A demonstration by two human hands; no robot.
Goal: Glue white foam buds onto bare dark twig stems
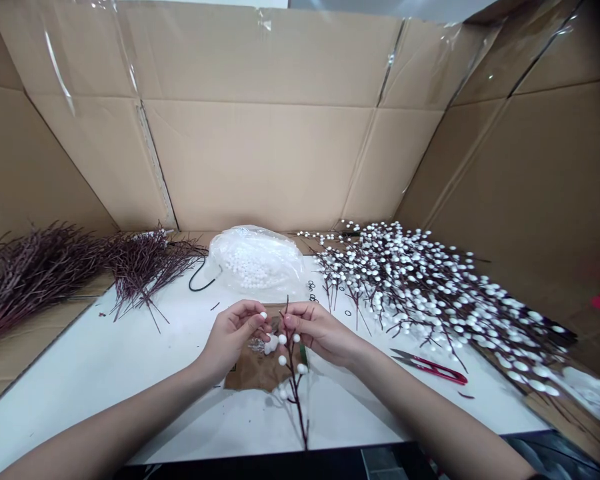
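My right hand (320, 330) grips a thin dark red branch (296, 387) with a few white foam beads stuck on its twigs; its stem runs down toward the table's near edge. My left hand (235, 330) pinches a small white bead (263, 315) between thumb and forefinger, close to the branch's tip. Both hands hover over a brown cardboard scrap (253, 370) on the white table (130, 373).
A clear bag of white beads (255, 261) lies behind my hands. Bare dark red branches (55, 270) are piled at left, beaded branches (430, 293) at right. Red-handled snips (433, 367) lie right of my hands. Cardboard walls (260, 160) surround the table.
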